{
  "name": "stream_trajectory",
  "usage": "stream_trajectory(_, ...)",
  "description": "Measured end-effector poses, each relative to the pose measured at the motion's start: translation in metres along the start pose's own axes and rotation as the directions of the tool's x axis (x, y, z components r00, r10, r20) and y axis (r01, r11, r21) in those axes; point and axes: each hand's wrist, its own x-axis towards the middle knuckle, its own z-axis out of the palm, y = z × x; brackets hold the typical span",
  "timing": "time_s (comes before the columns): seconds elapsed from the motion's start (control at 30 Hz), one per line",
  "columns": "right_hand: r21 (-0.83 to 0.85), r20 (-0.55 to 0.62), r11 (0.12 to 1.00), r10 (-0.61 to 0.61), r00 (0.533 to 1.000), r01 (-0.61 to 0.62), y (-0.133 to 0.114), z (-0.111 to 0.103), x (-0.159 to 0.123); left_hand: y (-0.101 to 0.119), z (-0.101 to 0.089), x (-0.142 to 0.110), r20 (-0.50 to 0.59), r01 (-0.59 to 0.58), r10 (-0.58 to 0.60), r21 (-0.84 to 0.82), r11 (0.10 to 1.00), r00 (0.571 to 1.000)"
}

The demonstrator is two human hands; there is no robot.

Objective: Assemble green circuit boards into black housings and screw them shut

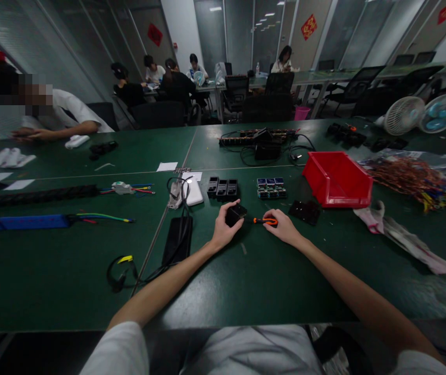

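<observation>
My left hand (225,227) is closed around a small black plastic housing (235,214), holding it just above the green table. In my right hand (283,227) is a screwdriver with an orange and black handle (267,221), its shaft pointing left toward the housing. Whether the tip touches the housing is too small to tell. Beyond my left hand stand several black housings (223,188) in a row. A group of small modules with blue-lit tops (271,188) sits farther right. Near my right hand lie flat black parts (305,212).
A red bin (338,179) stands at the right, beside bundled copper-coloured wires (414,179) and a glove (406,237). Left of my hands lie a black phone-like slab (177,240), a white power bank (192,191) and loose cable (119,276). A person (62,112) sits across the table.
</observation>
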Motion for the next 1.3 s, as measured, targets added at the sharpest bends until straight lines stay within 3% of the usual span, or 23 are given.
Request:
stream_trajectory(0.17, 0.012, -0.017, 1.000, -0.021, 1.000, 0.021, -0.002, -0.001, 0.000, 0.004, 0.001, -0.001, 0.076, -0.022, 0.024, -0.026, 0.999, 0.997)
stream_trajectory(0.37, 0.033, -0.030, 0.999, -0.017, 0.999, 0.018, -0.003, 0.001, 0.001, 0.009, -0.003, -0.001, 0.165, -0.075, 0.064, 0.062, 0.995, 0.984)
stream_trajectory(0.5, 0.043, -0.069, 0.999, -0.026, 0.997, 0.029, -0.004, 0.000, 0.001, 0.007, -0.005, -0.001, 0.168, -0.165, 0.141, 0.140, 0.976, 0.976)
stream_trajectory(0.73, 0.067, -0.179, 0.990, -0.107, 0.978, 0.121, -0.012, -0.002, 0.000, 0.005, -0.004, -0.003, 0.196, -0.177, 0.150, 0.130, 0.976, 0.969)
stream_trajectory(1.03, 0.408, -0.105, 0.897, -0.140, 0.985, 0.171, -0.048, 0.006, -0.002, 0.002, -0.003, -0.008, 0.223, -0.198, 0.168, 0.118, 0.973, 0.960)
stream_trajectory(1.3, 0.476, -0.094, 0.868, -0.106, 0.990, 0.139, -0.054, 0.013, -0.005, 0.003, -0.004, -0.008, 0.259, -0.227, 0.195, 0.102, 0.968, 0.946)
